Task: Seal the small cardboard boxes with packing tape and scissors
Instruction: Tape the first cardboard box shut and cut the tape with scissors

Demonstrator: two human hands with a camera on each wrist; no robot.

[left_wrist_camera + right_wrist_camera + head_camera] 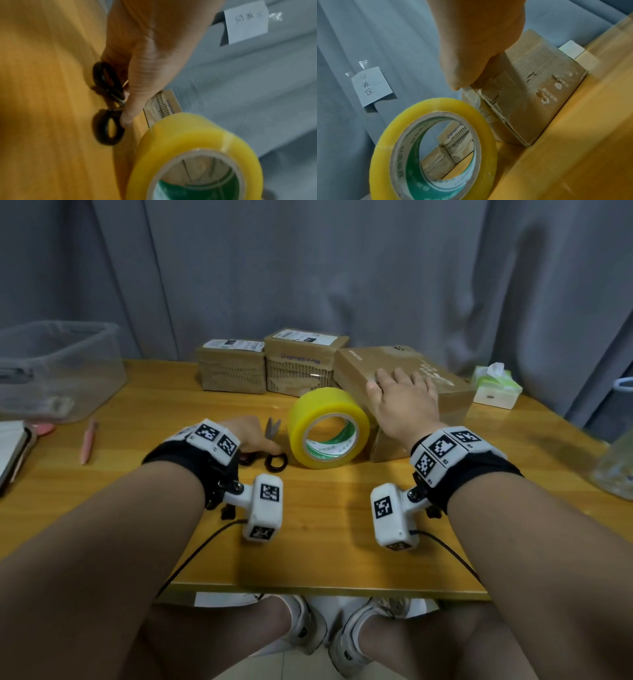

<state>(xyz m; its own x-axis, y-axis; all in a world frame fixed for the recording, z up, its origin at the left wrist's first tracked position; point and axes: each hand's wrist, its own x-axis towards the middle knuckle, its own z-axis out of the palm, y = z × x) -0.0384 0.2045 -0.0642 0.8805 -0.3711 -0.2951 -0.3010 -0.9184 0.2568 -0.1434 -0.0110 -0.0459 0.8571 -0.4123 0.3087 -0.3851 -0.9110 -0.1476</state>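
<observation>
A yellow roll of packing tape (325,405) stands on edge mid-table. Left of it lie black-handled scissors (274,463), blades slightly apart and pointing away from me. My left hand (251,436) covers their middle, and in the left wrist view its thumb and fingers (126,119) pinch the scissors (107,129) near the pivot. My right hand (400,402) rests flat, fingers straight, on top of a brown cardboard box (445,392) just right of the tape. In the right wrist view old clear tape shows on that box's (539,88) side.
Two more small cardboard boxes (233,368) (305,361) stand at the back by the grey curtain. A clear plastic bin (58,368), a notebook (10,450) and a pink pen (88,441) sit left. A tissue box (495,386) and a glass jar (616,463) sit right on the wooden table (325,542).
</observation>
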